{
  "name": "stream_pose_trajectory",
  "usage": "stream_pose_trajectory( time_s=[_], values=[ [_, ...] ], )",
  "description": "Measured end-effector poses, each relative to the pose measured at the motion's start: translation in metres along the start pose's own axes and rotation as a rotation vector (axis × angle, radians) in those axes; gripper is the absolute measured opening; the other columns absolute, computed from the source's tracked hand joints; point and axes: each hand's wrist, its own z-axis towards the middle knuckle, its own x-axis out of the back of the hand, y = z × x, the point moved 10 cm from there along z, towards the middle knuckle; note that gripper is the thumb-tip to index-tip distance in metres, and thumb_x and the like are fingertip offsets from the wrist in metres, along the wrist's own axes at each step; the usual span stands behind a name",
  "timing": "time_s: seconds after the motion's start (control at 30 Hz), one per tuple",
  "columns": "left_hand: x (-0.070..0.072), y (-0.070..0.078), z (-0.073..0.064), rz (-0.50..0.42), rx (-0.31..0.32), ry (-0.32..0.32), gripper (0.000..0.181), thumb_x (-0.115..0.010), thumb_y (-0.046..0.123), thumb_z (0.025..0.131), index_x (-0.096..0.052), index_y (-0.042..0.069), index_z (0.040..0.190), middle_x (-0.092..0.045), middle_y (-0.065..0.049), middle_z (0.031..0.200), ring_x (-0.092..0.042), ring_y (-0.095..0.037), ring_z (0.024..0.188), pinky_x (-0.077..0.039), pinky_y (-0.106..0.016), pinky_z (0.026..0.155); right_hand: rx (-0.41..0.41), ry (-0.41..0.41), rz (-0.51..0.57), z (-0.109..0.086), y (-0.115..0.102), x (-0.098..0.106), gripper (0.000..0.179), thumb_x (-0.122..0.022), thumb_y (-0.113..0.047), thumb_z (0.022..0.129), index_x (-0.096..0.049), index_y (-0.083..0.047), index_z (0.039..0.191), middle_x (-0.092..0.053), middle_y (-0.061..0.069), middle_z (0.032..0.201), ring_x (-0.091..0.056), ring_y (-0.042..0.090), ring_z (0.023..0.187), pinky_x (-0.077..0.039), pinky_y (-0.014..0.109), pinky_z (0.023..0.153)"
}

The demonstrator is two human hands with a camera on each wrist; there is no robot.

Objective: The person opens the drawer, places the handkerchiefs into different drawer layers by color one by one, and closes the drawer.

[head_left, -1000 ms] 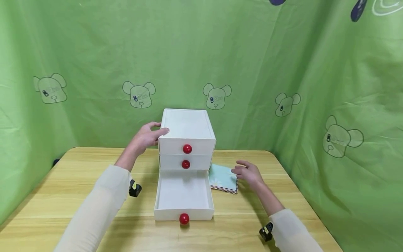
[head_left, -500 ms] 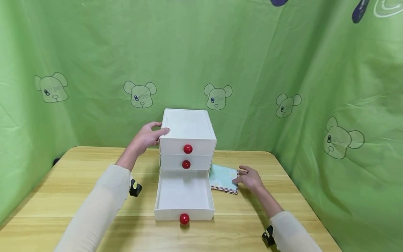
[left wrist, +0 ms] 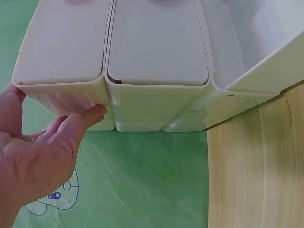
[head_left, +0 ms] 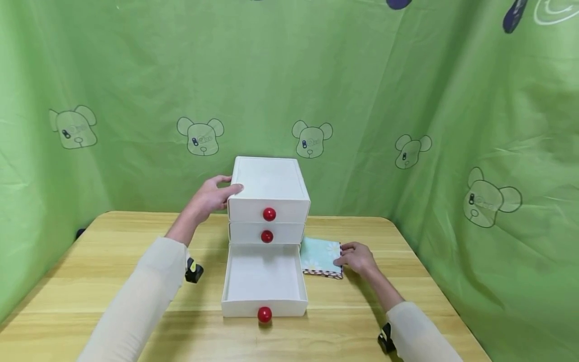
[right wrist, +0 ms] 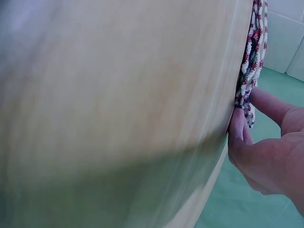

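Note:
A white three-drawer cabinet (head_left: 269, 178) with red ball knobs stands mid-table. Its bottom drawer (head_left: 264, 274) is pulled out and bare inside; the upper two are closed. My left hand (head_left: 210, 197) grips the cabinet's upper left edge, thumb on top and fingers against the side (left wrist: 71, 97). Right of the drawer lies a folded light blue cloth (head_left: 318, 256) with white daisies and a checkered dark-and-white trim (right wrist: 254, 52). My right hand (head_left: 358, 257) pinches its right edge, thumb above and fingers at the trim; the fingertips are partly hidden in the head view.
The wooden table (head_left: 135, 271) has rounded back corners. Green curtains (head_left: 271, 75) with bear-head prints hang close behind it and along both sides. A black wrist camera (head_left: 193, 271) sits under the left sleeve, and another camera (head_left: 386, 338) under the right one.
My right hand has lowered from over the cloth to its right edge, and thumb and fingers have closed on it. The left hand and cabinet have stayed in place.

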Motion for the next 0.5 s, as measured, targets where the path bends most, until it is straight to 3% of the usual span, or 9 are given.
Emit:
stream_pose_trajectory(
  time_s=[0.2, 0.4, 0.5],
  values=[
    [0.0010, -0.0007, -0.0005, -0.008, 0.004, 0.005, 0.082, -0.066, 0.045, 0.096, -0.026, 0.015, 0.161, -0.056, -0.017, 0.141, -0.056, -0.036, 0.129, -0.047, -0.048, 0.112, -0.012, 0.009, -0.029, 0.0021, -0.0008, 0.0003, 0.060, -0.084, -0.012, 0.078, -0.060, 0.006, 0.130, -0.065, 0.025, 0.123, -0.065, 0.032, 0.103, -0.059, 0.039, 0.084],
    [-0.0011, 0.0001, 0.0001, -0.012, -0.004, 0.001, 0.082, -0.067, 0.045, 0.096, -0.027, 0.014, 0.161, -0.054, -0.018, 0.143, -0.055, -0.036, 0.130, -0.047, -0.047, 0.112, -0.052, 0.000, -0.016, 0.0007, 0.0002, 0.0019, 0.056, -0.081, -0.009, 0.079, -0.061, 0.010, 0.128, -0.063, 0.026, 0.124, -0.062, 0.028, 0.099, -0.058, 0.033, 0.078],
    [-0.0018, 0.0010, -0.0001, -0.010, -0.007, -0.002, 0.082, -0.066, 0.044, 0.097, -0.026, 0.014, 0.161, -0.053, -0.019, 0.144, -0.054, -0.036, 0.131, -0.046, -0.047, 0.113, -0.059, -0.006, 0.020, -0.0014, -0.0003, 0.0037, 0.054, -0.081, -0.005, 0.078, -0.062, 0.012, 0.126, -0.067, 0.021, 0.108, -0.060, 0.022, 0.087, -0.057, 0.030, 0.073]
  ],
)
